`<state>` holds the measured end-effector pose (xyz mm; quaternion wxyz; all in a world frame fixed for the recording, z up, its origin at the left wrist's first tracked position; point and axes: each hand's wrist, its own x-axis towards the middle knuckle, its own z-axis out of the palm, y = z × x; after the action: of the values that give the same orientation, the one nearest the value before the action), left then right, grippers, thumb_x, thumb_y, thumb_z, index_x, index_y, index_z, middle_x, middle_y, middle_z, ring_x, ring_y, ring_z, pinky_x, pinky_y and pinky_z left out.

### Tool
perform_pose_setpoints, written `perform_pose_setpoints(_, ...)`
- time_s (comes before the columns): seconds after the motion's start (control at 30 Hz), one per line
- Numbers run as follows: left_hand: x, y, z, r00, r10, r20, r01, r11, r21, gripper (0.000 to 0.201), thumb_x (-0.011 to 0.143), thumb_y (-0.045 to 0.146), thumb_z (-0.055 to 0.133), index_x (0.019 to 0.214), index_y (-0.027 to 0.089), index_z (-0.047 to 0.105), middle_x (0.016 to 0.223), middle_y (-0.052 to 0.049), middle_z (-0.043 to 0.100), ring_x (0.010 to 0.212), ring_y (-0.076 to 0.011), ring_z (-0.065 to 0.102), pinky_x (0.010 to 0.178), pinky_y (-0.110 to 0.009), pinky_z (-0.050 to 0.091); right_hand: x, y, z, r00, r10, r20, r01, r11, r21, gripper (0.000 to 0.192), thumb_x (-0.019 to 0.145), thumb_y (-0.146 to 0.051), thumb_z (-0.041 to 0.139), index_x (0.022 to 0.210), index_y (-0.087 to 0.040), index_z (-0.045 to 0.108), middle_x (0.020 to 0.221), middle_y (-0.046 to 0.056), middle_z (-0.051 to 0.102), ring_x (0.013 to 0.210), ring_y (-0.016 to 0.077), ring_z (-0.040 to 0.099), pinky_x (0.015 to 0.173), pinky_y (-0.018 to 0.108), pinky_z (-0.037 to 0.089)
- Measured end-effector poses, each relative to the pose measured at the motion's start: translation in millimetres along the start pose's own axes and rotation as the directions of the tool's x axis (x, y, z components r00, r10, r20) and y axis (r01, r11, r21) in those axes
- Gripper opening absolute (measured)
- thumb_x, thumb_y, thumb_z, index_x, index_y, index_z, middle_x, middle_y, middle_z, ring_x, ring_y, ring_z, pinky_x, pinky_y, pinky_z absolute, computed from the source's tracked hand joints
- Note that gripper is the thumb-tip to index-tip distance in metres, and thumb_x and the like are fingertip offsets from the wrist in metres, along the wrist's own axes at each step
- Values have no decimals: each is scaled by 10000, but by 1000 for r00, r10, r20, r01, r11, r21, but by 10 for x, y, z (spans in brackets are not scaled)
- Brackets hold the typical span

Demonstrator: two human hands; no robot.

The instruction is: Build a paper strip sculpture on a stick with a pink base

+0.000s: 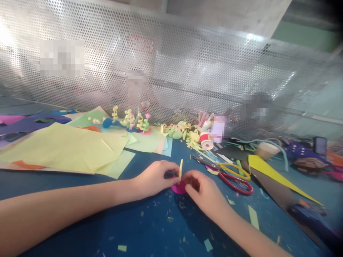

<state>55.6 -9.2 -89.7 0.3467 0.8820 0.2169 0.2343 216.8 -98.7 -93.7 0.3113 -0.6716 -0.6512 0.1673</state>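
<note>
My left hand and my right hand meet at the middle of a blue table. Between them lies a small pink paper disc flat on the table. A thin yellow paper strip stands upright from it, pinched by fingers of both hands. A small dark piece sits under my left fingertips. Red and yellow handled scissors lie just right of my right hand.
Sheets of yellow and green paper are stacked at the left. Small paper figures and scraps line the back by a perforated metal screen. A yellow paper triangle and clutter lie at the right. Paper bits litter the table.
</note>
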Motion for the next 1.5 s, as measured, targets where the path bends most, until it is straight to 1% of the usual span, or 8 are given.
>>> perform_pose_setpoints(0.27, 8, -43, 16, 998, 61, 31, -60, 998, -37, 85, 770, 188, 587, 850, 188, 617, 849, 5, 653, 788, -139, 602, 734, -232, 447, -10, -7, -3, 1000, -16, -15, 16, 1000, 4, 169, 709, -113, 480, 783, -193, 609, 692, -5, 591, 583, 134, 533, 563, 244, 414)
perform_pose_setpoints(0.53, 3, -49, 14, 995, 87, 40, -88, 995, 36, 155, 772, 225, 607, 923, 198, 632, 913, -10, 669, 832, -157, 601, 749, -245, 444, -2, -8, -7, 1000, -10, -21, 11, 1000, 5, 164, 714, -105, 492, 800, -185, 607, 704, -3, 599, 605, 138, 547, 586, 247, 426)
perform_pose_setpoints(0.7, 15, -54, 13, 991, 135, 4, -135, 987, 85, 184, 800, 279, 599, 960, 203, 651, 933, -24, 669, 891, -172, 584, 822, -275, 421, -11, -6, -7, 1000, -14, -24, 14, 999, 31, 155, 724, -99, 486, 799, -181, 595, 696, -6, 597, 610, 138, 559, 589, 244, 439)
perform_pose_setpoints(0.77, 25, -60, 12, 991, 132, 7, -132, 989, 58, 173, 821, 268, 573, 957, 201, 657, 929, -23, 671, 891, -168, 586, 822, -268, 421, -8, 12, -2, 999, -19, -26, 20, 999, 36, 159, 739, -110, 486, 820, -182, 601, 719, 3, 613, 634, 147, 576, 610, 253, 451)
perform_pose_setpoints(0.93, 41, -83, 10, 993, 113, 22, -113, 993, 27, 148, 824, 253, 566, 910, 197, 672, 888, -20, 673, 869, -166, 590, 812, -266, 426, 12, 75, 18, 998, -32, -47, 35, 997, 62, 174, 839, -195, 444, 879, -186, 613, 860, 44, 663, 800, 179, 626, 739, 297, 470)
perform_pose_setpoints(1.1, 37, -102, 8, 995, 97, 25, -98, 994, 44, 153, 820, 261, 566, 907, 201, 677, 892, -25, 671, 870, -170, 587, 804, -265, 435, 18, 88, 22, 999, -39, -27, 40, 998, 44, 156, 836, -209, 479, 885, -193, 627, 846, 41, 671, 762, 176, 634, 712, 293, 489)
perform_pose_setpoints(1.3, 26, -64, -2, 995, 96, 22, -98, 992, 84, 163, 832, 260, 551, 907, 194, 680, 894, -35, 668, 862, -166, 584, 776, -248, 438, 10, 73, -1, 995, -96, -34, 94, 995, -37, 164, 826, -172, 497, 854, -209, 654, 822, 27, 655, 724, 161, 614, 682, 277, 477)
perform_pose_setpoints(1.5, 17, -39, 3, 992, 121, 25, -123, 988, 91, 159, 842, 261, 544, 894, 200, 681, 868, -29, 671, 849, -161, 584, 764, -238, 431, 12, 71, -4, 994, -103, -28, 102, 994, -38, 161, 837, -179, 490, 862, -210, 646, 816, 29, 648, 717, 160, 613, 674, 278, 480)
